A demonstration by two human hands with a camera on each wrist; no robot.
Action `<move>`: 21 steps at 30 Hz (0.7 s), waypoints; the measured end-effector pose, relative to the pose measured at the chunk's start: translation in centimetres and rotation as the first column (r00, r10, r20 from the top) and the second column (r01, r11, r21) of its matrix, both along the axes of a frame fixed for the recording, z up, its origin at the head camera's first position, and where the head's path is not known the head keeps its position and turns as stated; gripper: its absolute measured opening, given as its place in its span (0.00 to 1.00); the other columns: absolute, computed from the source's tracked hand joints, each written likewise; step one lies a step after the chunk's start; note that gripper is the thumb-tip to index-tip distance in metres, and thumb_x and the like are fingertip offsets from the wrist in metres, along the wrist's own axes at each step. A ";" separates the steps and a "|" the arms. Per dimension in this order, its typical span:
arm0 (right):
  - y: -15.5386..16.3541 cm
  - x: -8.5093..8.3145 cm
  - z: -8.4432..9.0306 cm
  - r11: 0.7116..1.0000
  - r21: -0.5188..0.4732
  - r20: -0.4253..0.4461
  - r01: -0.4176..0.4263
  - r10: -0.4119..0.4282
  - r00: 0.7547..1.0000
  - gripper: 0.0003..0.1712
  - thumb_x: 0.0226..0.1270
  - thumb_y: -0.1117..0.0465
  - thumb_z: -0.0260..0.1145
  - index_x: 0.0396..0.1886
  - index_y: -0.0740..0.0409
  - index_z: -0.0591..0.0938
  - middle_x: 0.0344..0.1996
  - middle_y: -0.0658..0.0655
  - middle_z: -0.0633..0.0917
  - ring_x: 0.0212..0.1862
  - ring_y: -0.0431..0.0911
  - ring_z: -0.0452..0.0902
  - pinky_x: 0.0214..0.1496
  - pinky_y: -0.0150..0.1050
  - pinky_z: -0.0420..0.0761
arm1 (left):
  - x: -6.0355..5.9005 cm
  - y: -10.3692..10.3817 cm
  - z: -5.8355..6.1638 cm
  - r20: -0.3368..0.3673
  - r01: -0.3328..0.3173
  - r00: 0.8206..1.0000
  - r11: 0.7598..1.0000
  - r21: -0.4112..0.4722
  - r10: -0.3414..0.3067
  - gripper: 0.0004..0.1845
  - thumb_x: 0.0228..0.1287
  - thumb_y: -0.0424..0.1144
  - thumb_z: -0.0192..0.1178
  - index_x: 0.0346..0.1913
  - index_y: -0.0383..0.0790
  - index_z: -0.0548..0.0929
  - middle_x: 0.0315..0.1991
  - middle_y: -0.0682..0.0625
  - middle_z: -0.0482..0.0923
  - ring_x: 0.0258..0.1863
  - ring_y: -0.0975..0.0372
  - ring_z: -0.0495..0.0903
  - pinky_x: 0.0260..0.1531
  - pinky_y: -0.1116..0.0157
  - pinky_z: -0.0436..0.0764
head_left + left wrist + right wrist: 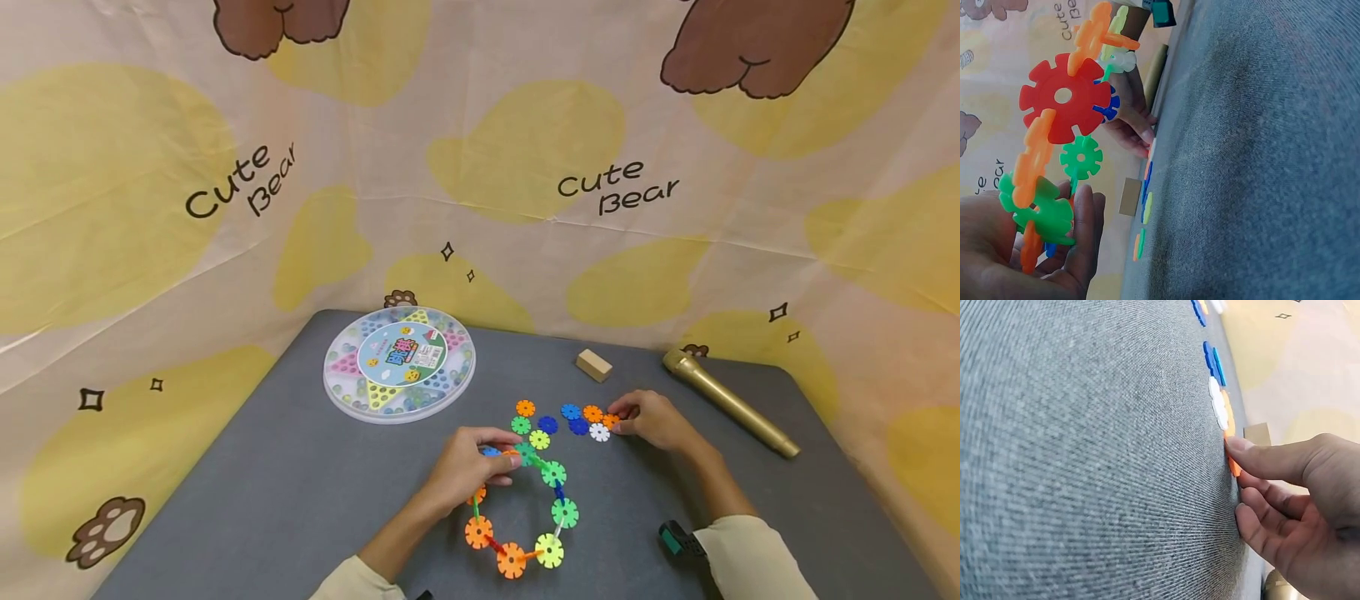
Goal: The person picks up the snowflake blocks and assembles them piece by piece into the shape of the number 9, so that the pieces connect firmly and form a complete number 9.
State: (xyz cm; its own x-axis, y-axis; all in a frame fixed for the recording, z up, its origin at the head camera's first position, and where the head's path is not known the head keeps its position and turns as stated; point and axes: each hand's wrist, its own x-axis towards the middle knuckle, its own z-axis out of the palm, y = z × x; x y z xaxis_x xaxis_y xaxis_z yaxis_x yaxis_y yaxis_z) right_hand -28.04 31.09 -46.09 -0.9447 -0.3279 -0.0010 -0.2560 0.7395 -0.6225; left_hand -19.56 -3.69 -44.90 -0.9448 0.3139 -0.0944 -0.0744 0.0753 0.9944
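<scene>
Your left hand (pixel 468 467) gripped the top of the ring of snowflake discs (pixel 536 508), fingers curled around a green disc (pixel 1041 212) and the orange pieces joined to it. The rest of the ring lay on the grey table mat (pixel 300 492) just in front of you, curving from your left hand down through green, yellow and orange discs linked by short connectors. In the left wrist view a red disc (pixel 1063 97) showed large in the chain above your fingers.

Your right hand (pixel 652 421) rested on the mat to the right of the ring, thumb and fingertips pinching an orange disc (pixel 1234 465) at the edge of a loose cluster of discs (pixel 570 421). That cluster, with orange, blue, white, green and yellow pieces, lay flat between your two hands, just beyond the ring.

Farther back sat a small wooden block (pixel 593 365), and to the right of it a gold tube (pixel 731 402) lay angled across the mat. At the back left stood a round clear game case (pixel 399 363). A bear-print cloth (pixel 525 167) hung behind everything.
</scene>
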 end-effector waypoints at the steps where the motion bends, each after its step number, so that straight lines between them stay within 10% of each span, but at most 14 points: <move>1: 0.0 0.0 0.0 1.000 -0.002 -0.001 0.004 -0.004 1.000 0.10 0.63 0.66 0.79 0.42 0.62 0.89 0.33 0.52 0.85 0.36 0.43 0.77 0.37 0.33 0.78 | 0.0 0.0 0.0 0.000 0.002 1.000 1.000 0.002 -0.002 0.12 0.67 0.32 0.73 0.52 0.36 0.91 0.50 0.45 0.89 0.43 0.46 0.91 0.37 0.62 0.90; 21: -0.2 2.5 0.7 0.998 -0.024 -0.031 0.065 -0.066 0.997 0.04 0.64 0.62 0.79 0.36 0.54 0.91 0.28 0.48 0.84 0.33 0.43 0.75 0.34 0.33 0.75 | 0.0 0.3 -0.3 -0.004 0.027 1.000 1.000 0.003 -0.027 0.14 0.66 0.30 0.73 0.54 0.33 0.90 0.49 0.44 0.89 0.41 0.46 0.91 0.35 0.61 0.90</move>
State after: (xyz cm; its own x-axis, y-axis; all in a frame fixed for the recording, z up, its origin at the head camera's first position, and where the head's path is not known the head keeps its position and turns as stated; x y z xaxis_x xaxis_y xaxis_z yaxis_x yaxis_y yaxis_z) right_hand -25.56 30.91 -45.43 -0.9636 -0.2649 0.0356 -0.2271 0.7413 -0.6316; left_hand -19.56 -3.39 -45.20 -0.9362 0.3399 -0.0893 -0.0681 0.0738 0.9949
